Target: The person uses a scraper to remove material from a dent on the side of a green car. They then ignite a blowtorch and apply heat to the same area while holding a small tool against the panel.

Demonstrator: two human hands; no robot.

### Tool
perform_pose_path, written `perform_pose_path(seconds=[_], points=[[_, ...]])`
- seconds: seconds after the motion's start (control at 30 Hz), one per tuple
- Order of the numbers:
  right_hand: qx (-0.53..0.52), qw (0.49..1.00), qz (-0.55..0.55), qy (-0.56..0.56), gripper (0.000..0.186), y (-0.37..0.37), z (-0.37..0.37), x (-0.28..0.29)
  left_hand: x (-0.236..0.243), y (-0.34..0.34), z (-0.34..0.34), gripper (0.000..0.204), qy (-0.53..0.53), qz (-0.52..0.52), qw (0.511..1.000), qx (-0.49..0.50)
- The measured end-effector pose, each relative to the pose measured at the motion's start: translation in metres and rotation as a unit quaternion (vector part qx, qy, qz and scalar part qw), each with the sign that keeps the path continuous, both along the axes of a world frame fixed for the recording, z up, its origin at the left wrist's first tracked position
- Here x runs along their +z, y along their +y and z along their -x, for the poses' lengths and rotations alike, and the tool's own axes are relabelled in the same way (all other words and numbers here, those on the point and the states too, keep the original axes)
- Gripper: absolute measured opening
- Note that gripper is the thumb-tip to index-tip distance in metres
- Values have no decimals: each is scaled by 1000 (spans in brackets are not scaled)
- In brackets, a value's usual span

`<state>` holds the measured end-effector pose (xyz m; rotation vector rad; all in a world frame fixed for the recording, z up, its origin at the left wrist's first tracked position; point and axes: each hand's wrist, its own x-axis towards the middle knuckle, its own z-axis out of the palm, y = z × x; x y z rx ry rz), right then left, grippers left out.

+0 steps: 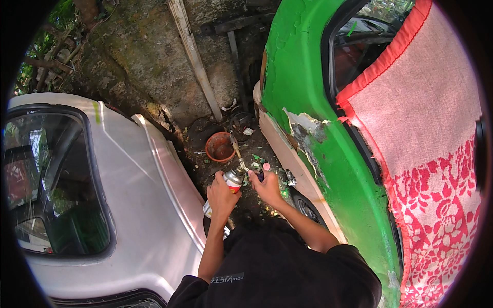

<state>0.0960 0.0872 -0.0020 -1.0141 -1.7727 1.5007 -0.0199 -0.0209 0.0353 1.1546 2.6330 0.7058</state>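
My left hand (221,197) is wrapped round the gas canister (233,179) of a hand-held blowtorch, silver on top with red and white below. From the canister the torch's metal nozzle (236,149) points away from me, tilted up to the left. My right hand (268,189) is closed beside the torch head, its fingertips close to the valve end. A small dark object (260,176) shows between its fingers; I cannot make out its kind. Just beyond the nozzle stands a terracotta pot (212,149) on the ground.
On the right stands a green car body (354,200) with peeling paint, partly covered by a pink patterned towel (426,133). A silver car (138,205) flanks me on the left. Ahead, a wooden plank (195,56) leans on a rough wall; debris litters the narrow ground between.
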Motion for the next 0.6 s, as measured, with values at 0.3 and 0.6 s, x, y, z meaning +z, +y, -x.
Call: perform_pose_path(seconds=[0.3, 0.6], points=[[0, 997, -74, -26, 36, -3, -1, 8, 1, -3, 0, 75, -3, 11, 1000, 1], [15, 989, -147, -17, 40, -3, -2, 21, 2, -5, 1, 76, -17, 10, 1000, 16]])
